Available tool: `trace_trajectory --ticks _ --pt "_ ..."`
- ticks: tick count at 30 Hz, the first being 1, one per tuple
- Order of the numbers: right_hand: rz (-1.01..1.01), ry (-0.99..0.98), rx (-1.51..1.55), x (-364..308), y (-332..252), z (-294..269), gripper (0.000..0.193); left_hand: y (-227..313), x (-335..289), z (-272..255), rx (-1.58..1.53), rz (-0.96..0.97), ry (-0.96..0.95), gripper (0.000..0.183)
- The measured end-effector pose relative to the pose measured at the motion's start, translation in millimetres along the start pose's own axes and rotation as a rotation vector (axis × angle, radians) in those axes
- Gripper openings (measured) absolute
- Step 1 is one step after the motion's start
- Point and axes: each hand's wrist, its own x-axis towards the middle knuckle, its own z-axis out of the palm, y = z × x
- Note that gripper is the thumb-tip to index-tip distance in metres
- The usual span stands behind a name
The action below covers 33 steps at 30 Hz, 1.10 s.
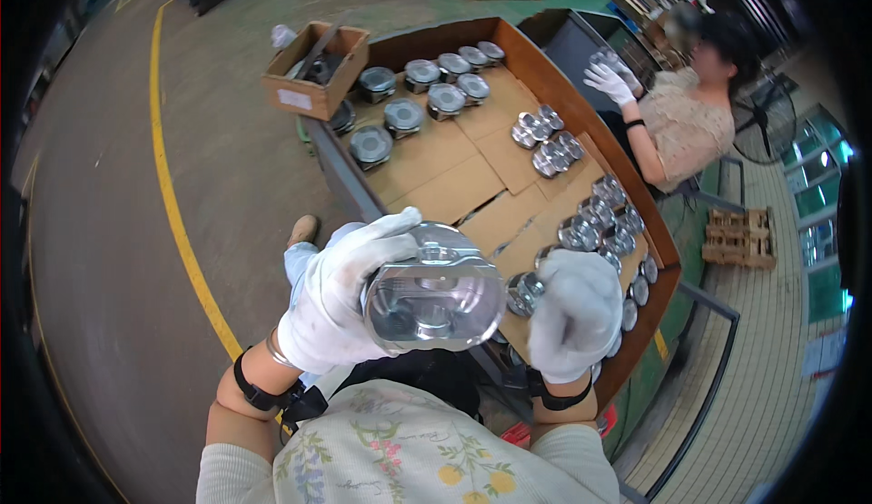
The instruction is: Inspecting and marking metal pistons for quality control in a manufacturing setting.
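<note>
My left hand [350, 291], in a white glove, grips a large shiny metal piston [436, 291] in front of my body. The piston is tilted so that its hollow underside shows. My right hand [577, 313], gloved too, is closed over the right side of the cardboard-lined table [445, 168]; whatever its curled fingers hold, if anything, is hidden. Just left of that hand stands a small piston [524, 293]. Beyond it sits a group of shiny pistons [599, 218], with more lying along the table's right edge.
Large pistons with grey tops [404, 115] stand at the table's far left. A wooden box [313, 68] with metal parts sits on the left corner. A raised brown rim [590, 123] borders the table. Across it, a co-worker [681, 113] wears white gloves. A metal rail [718, 359] is at right.
</note>
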Motion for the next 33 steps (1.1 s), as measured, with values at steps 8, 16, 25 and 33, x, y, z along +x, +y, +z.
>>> trace_trajectory --ticks 8,16,25,33 --pt "-0.088 -0.604 -0.314 -21.5 -14.5 0.0 0.032 3.6 21.5 55.3 0.141 -0.001 -0.214 0.082" --pt "0.622 -0.648 -0.173 -65.8 33.2 -65.0 0.022 -2.4 17.3 120.2 0.075 -0.227 -0.452 0.084" --pt "1.134 -0.508 -0.785 -156.6 173.1 -230.7 0.023 -54.8 -24.3 107.5 0.084 -0.392 -0.414 0.058" --pt "1.287 -0.899 -0.829 -234.8 266.7 -237.7 0.026 -65.5 -42.6 93.7 0.045 -0.561 -0.310 0.046"
